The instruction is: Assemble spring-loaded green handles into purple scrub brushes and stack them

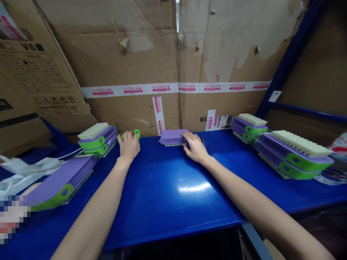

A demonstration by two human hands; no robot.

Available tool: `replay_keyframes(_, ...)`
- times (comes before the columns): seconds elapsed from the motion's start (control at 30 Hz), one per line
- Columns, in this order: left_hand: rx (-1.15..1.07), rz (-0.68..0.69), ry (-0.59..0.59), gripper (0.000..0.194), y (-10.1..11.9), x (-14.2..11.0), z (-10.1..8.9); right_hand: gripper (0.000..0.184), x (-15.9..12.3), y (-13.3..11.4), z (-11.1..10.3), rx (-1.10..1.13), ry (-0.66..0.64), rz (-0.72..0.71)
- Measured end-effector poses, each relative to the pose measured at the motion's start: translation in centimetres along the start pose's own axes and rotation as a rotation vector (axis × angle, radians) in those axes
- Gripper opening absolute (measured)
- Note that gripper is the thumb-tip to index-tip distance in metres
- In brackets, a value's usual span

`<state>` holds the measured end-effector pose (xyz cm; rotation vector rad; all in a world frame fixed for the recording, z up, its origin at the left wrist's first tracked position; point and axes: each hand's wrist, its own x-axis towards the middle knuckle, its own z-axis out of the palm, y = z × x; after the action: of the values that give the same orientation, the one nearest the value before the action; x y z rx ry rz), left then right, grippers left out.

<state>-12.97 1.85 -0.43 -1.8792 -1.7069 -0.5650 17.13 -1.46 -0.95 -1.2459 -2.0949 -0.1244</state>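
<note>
My left hand [129, 145] reaches to the back of the blue shelf, its fingers curled over a small green piece [137, 134] with a rounded end; most of that piece is hidden under the fingers. To its right lies a purple brush [172, 136] with white bristles pointing down. The right end of this brush is in my right hand [196, 147], fingers on top and thumb along the front. A small dark thing [203, 142] shows just beyond this hand, too unclear to name.
Stacked purple-and-green brushes stand at left [96, 140] and right [295, 155], with another brush [62, 180] at front left. A white power strip [32, 175] with cables lies far left. Taped cardboard [141, 65] closes the back. A blue post [290, 57] rises at right.
</note>
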Motion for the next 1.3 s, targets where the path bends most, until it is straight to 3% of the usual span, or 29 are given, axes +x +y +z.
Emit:
replay_keyframes(0.1,0.004,-0.005,-0.029,0.039,-0.5,0.0,0.1,0.048,0.0,-0.1,-0.1,-0.001,-0.011,0.004)
replay_keyframes(0.33,0.085,0.179,-0.044,0.036,0.3,0.6,-0.5,0.048,0.0,0.0,0.0,0.005,-0.004,-0.001)
replay_keyframes(0.53,0.181,0.098,-0.028,0.04,0.1,0.3,-0.5,0.049,0.0,-0.1,-0.1,0.008,-0.008,-0.002)
replay_keyframes(0.7,0.074,0.158,-0.062,0.036,0.4,0.7,-1.3,0.048,0.0,-0.1,0.0,0.012,0.002,-0.009)
replay_keyframes(0.9,-0.11,0.261,0.143,0.037,3.3,1.2,-3.6,0.047,0.0,-1.4,-0.7,0.02,0.094,-0.067)
replay_keyframes(1.03,-0.255,0.465,0.2,0.033,6.0,0.7,-4.8,0.065,-0.3,-2.8,-0.9,0.141,0.187,-0.064)
replay_keyframes(1.17,-0.36,0.672,0.241,0.033,8.4,-0.2,-5.1,0.075,-0.5,-3.3,-0.5,0.257,0.256,-0.002)
replay_keyframes(1.3,-0.433,0.716,0.302,0.029,9.6,-0.7,-4.9,0.07,-0.2,-3.4,-0.5,0.391,0.281,0.044)
